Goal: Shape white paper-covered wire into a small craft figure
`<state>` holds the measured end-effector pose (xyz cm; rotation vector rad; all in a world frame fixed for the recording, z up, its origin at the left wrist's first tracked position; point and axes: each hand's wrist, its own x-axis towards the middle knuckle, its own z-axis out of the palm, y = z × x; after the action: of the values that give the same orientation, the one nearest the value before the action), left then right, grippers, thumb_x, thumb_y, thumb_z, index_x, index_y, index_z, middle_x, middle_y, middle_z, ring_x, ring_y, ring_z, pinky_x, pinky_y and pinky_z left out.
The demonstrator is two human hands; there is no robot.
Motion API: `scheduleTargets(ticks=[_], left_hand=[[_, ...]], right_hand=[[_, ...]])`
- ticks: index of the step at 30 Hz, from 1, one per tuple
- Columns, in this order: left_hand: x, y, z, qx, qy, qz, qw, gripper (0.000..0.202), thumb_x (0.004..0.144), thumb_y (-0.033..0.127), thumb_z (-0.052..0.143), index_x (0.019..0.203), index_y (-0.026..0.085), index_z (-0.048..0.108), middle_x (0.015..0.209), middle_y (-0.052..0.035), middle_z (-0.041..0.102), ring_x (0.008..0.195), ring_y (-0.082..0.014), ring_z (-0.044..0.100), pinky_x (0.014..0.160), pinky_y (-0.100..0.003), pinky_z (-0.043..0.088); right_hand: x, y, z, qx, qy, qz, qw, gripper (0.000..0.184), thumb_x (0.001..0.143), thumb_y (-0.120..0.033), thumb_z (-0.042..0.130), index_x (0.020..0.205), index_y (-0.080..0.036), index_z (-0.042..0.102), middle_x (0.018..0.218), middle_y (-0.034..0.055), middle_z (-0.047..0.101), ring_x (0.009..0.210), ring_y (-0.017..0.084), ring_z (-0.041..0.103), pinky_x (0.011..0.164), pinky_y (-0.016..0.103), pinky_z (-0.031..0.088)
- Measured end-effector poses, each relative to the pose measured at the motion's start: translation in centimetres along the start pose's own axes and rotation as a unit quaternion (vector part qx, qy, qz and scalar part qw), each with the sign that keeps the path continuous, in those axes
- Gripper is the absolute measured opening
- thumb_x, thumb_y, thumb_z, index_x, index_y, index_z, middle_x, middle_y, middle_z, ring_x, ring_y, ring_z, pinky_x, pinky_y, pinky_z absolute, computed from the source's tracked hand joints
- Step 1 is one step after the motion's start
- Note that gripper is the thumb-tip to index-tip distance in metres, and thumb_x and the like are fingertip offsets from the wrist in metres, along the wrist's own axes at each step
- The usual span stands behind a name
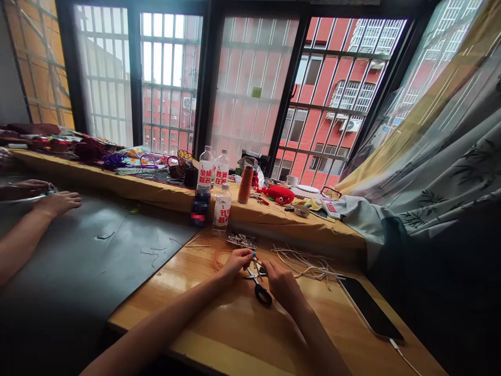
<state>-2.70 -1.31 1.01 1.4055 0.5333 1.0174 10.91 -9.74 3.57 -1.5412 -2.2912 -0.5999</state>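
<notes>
My left hand (236, 262) is pinched on a small piece of cord or beadwork (254, 259) held upright over the wooden table (219, 324). My right hand (282, 284) is closed close beside it; its fingertips meet the same small piece. Black-handled scissors (259, 289) lie on the table just under and between my hands. A coil of thin orange cord (217, 259) lies left of my left hand. A small tray of beads (241, 240) sits just beyond my hands.
White cords (309, 263) lie right of my hands, a phone (370, 308) with a cable further right. Bottles (222, 208), an orange thread spool (246, 184) and craft clutter stand on the sill. Another person's hands (47, 201) rest on the dark mat (78, 261) at left.
</notes>
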Motion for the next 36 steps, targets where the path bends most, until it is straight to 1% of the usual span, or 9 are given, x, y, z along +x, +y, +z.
scheduleTargets(ticks=[9, 14, 17, 21, 24, 26, 29, 32, 36], left_hand=[[0.0, -0.1, 0.0, 0.005, 0.001, -0.009, 1.000, 0.031, 0.057, 0.043, 0.059, 0.056, 0.013, 0.051, 0.046, 0.0052, 0.037, 0.044, -0.0060, 0.030, 0.044, -0.021, 0.019], [-0.1, -0.2, 0.0, 0.008, 0.002, -0.014, 1.000, 0.031, 0.058, 0.043, 0.059, 0.056, 0.014, 0.050, 0.046, 0.0052, 0.038, 0.044, -0.0060, 0.030, 0.044, -0.021, 0.019], [-0.1, -0.3, 0.0, -0.001, -0.001, -0.013, 1.000, 0.030, 0.060, 0.041, 0.058, 0.056, 0.013, 0.050, 0.047, 0.0049, 0.038, 0.044, -0.0058, 0.030, 0.044, -0.021, 0.020], [-0.1, -0.4, 0.0, -0.020, -0.003, -0.020, 1.000, 0.029, 0.060, 0.040, 0.059, 0.056, 0.013, 0.050, 0.048, 0.0050, 0.039, 0.044, -0.0052, 0.030, 0.044, -0.020, 0.020], [0.0, -0.4, 0.0, -0.053, -0.008, -0.036, 0.998, 0.029, 0.058, 0.039, 0.062, 0.058, 0.012, 0.051, 0.050, 0.0048, 0.040, 0.043, -0.0042, 0.030, 0.043, -0.019, 0.020], [0.0, -0.2, 0.0, -0.084, -0.015, -0.046, 0.995, 0.029, 0.058, 0.038, 0.063, 0.067, 0.012, 0.055, 0.053, 0.0049, 0.041, 0.043, -0.0034, 0.031, 0.043, -0.019, 0.021], [0.0, 0.2, 0.1, -0.102, -0.026, -0.055, 0.993, 0.038, 0.057, 0.040, 0.064, 0.084, 0.014, 0.057, 0.056, 0.0048, 0.043, 0.043, -0.0033, 0.033, 0.044, -0.019, 0.024], [0.0, 0.6, 0.2, -0.090, -0.042, -0.055, 0.994, 0.037, 0.059, 0.044, 0.062, 0.077, 0.011, 0.058, 0.057, 0.0026, 0.046, 0.042, -0.0036, 0.034, 0.043, -0.020, 0.026], [0.1, 0.6, 0.1, -0.083, -0.036, -0.050, 0.995, 0.038, 0.058, 0.046, 0.062, 0.072, 0.011, 0.057, 0.066, -0.0008, 0.053, 0.041, -0.0027, 0.034, 0.042, -0.020, 0.026]], right_hand=[[0.0, 0.0, 0.1, 0.002, -0.015, -0.001, 1.000, 0.023, 0.074, -0.001, 0.035, 0.082, -0.015, 0.051, 0.073, 0.0050, 0.057, 0.064, 0.015, 0.054, 0.055, 0.023, 0.037], [0.0, 0.0, 0.8, 0.088, 0.004, 0.026, 0.996, 0.020, 0.075, -0.004, 0.035, 0.079, -0.015, 0.051, 0.070, 0.0044, 0.058, 0.064, 0.014, 0.054, 0.057, 0.021, 0.036], [0.0, 0.1, 1.3, 0.157, 0.014, 0.054, 0.986, 0.019, 0.078, -0.011, 0.033, 0.074, -0.016, 0.050, 0.063, 0.0023, 0.057, 0.057, 0.013, 0.052, 0.054, 0.020, 0.035], [0.1, 0.1, 1.9, 0.224, 0.017, 0.092, 0.970, 0.024, 0.080, -0.016, 0.029, 0.067, -0.017, 0.048, 0.057, 0.0005, 0.053, 0.053, 0.012, 0.048, 0.051, 0.020, 0.034], [0.3, -0.2, 2.1, 0.220, 0.027, 0.112, 0.969, 0.022, 0.079, -0.018, 0.030, 0.067, -0.017, 0.049, 0.058, 0.0009, 0.054, 0.052, 0.012, 0.048, 0.050, 0.020, 0.033], [0.3, -0.5, 2.2, 0.208, 0.040, 0.122, 0.970, 0.021, 0.078, -0.019, 0.032, 0.069, -0.017, 0.051, 0.060, 0.0020, 0.056, 0.054, 0.013, 0.050, 0.051, 0.020, 0.033], [0.3, -0.7, 2.2, 0.203, 0.057, 0.134, 0.968, 0.022, 0.078, -0.017, 0.032, 0.076, -0.017, 0.053, 0.063, 0.0026, 0.058, 0.057, 0.013, 0.052, 0.051, 0.020, 0.034], [0.2, -0.6, 2.0, 0.214, 0.059, 0.142, 0.965, 0.025, 0.079, -0.016, 0.029, 0.084, -0.017, 0.054, 0.065, 0.0022, 0.059, 0.057, 0.013, 0.053, 0.052, 0.020, 0.034], [0.1, -0.4, 1.8, 0.210, 0.056, 0.141, 0.966, 0.024, 0.079, -0.015, 0.029, 0.080, -0.017, 0.054, 0.064, 0.0020, 0.059, 0.057, 0.013, 0.052, 0.052, 0.020, 0.034]])
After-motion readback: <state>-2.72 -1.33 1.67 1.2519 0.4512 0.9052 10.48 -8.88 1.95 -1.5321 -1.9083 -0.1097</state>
